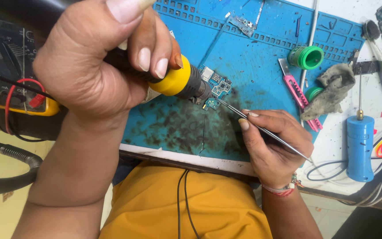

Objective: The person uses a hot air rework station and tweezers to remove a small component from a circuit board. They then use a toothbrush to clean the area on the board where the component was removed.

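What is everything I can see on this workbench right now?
Hot-air tool: one, black and yellow, over the mat, nozzle at the board
Circuit board: one, small, green, mat centre
Tweezers: one, silver, tips at the board
Work mat: one, blue, sooty
Multimeter: one, yellow and black, far left
Utility knife: one, pink, mat's right
Rag: one, grey, right
Green spool: one, upper right
Blue cylinder tool: one, right
Left hand: grip on hot-air tool
Right hand: grip on tweezers
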